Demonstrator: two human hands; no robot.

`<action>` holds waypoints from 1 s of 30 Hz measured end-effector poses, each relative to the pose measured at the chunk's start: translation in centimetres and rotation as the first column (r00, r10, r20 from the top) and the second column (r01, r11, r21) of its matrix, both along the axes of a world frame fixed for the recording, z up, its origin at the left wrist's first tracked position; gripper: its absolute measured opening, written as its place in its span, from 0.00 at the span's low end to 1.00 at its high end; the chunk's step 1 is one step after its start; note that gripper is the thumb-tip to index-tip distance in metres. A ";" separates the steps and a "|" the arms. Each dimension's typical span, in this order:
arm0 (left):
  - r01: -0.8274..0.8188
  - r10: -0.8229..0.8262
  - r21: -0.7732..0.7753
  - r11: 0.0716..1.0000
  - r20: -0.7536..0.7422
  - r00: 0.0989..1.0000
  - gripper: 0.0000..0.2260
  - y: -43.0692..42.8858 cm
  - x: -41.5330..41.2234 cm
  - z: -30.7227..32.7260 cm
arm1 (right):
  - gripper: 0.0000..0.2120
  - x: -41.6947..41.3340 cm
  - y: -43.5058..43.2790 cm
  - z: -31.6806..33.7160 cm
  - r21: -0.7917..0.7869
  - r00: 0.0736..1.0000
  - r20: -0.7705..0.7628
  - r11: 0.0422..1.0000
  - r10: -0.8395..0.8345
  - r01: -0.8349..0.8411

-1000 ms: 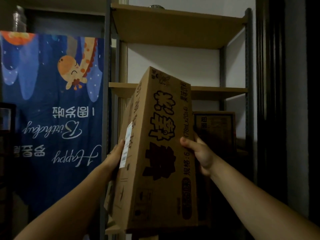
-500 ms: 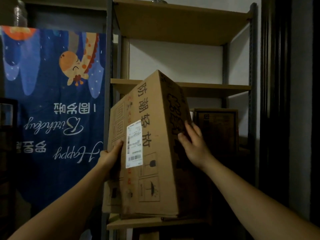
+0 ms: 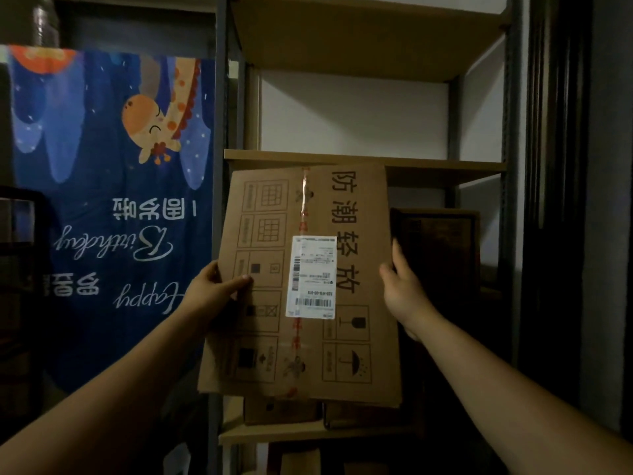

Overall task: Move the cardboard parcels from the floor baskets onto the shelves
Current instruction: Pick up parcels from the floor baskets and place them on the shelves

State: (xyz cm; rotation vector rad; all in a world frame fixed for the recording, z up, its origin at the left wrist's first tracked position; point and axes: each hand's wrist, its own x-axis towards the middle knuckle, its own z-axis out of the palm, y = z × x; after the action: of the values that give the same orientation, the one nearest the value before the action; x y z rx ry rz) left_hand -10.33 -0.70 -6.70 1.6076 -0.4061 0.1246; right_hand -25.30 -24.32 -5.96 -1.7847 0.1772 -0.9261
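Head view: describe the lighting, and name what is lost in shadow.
Head view: dim throughout; the label on the box is brightest, its print unreadable; the parcel behind the right hand is lost in shadow; no glare.

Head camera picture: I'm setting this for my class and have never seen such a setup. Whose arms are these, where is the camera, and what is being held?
There is no machine here. A person wears a camera on the head, so you look forward and down along their own arms. The left hand and right hand grip the side edges of a cardboard parcel, with its white label facing you. They hold it up against a rack of wooden shelves. Just beneath sit smaller boxes; whether the parcel rests on them I cannot tell. A darker box stands behind on the right. A blue banner hangs upside down on the left.
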 end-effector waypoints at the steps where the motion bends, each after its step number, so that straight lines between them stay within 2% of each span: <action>1: 0.039 -0.039 0.027 0.999 0.027 0.999 0.21 0.4 -0.4 0.1 | 0.25 0.0 -0.1 0.1 0.006 1.000 0.015 1.000 -0.025 0.025; 5: 0.159 -0.171 0.127 0.979 0.086 0.981 0.28 2.3 -1.8 0.6 | 0.30 -0.2 0.1 0.0 0.035 1.000 0.013 0.999 -0.022 0.022; 8: 0.210 -0.216 0.075 0.975 0.095 0.972 0.33 3.2 -2.7 0.7 | 0.37 -0.6 0.5 -0.4 -0.004 0.999 0.032 1.000 0.023 -0.023; 18: 0.163 -0.144 -0.074 0.984 0.216 0.966 0.32 5.8 -7.0 0.9 | 0.48 -3.3 1.3 0.6 -0.150 0.983 0.142 0.984 0.114 -0.093; 24: 0.101 -0.055 -0.159 0.982 0.271 0.961 0.29 6.6 -9.0 0.3 | 0.49 -5.3 1.6 1.0 -0.207 0.969 0.200 0.973 0.145 -0.103; 30: 0.087 -0.043 -0.156 0.984 0.265 0.963 0.29 7.2 -9.3 -0.6 | 0.49 -4.9 1.9 0.4 -0.248 0.967 0.198 0.963 0.160 -0.109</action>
State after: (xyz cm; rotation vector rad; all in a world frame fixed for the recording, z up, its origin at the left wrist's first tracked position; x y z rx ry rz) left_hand -19.67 6.52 -7.32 1.4145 -0.6357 0.3142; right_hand -30.19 -22.39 -5.52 -1.8695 -0.2004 -1.0685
